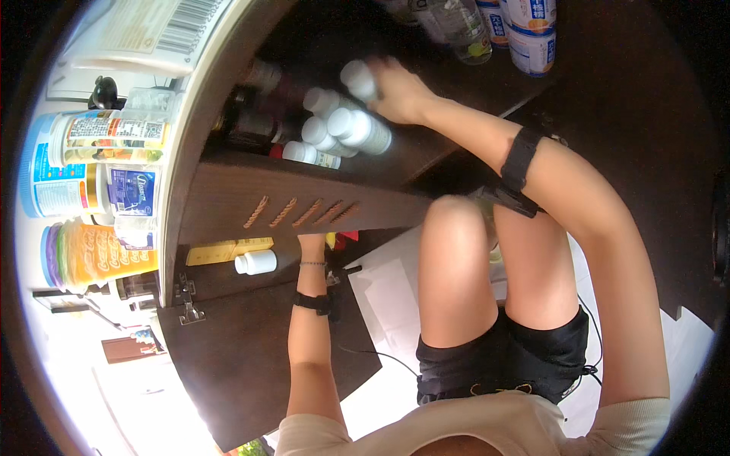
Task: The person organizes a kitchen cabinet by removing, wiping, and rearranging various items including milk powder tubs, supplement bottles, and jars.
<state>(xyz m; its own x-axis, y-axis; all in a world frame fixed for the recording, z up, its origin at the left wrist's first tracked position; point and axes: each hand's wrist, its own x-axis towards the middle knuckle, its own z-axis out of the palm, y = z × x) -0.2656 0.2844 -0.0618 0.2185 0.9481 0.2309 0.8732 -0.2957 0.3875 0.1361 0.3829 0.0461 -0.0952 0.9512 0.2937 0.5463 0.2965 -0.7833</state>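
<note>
My right hand (396,91) is shut on a white bottle (359,80) inside the dark wooden cabinet, its outline blurred. Just below that bottle, several white bottles with labels (368,132) stand close together on the shelf. My left arm reaches into the compartment on the other side of the wooden partition (228,199); only its wrist (312,251) shows, and the hand is hidden behind the partition. Beside that wrist are a plain white bottle (259,263) and a yellow box (228,251). Something red and yellow (345,238) lies just past the wrist.
Blue and white cans (531,51) and a clear bottle (470,34) stand deeper in the cabinet. On the cabinet top are stacked orange cups (108,251), tubs and a blue packet (132,191). An open cabinet door (256,353) hangs at the lower left. My knees are close to the partition.
</note>
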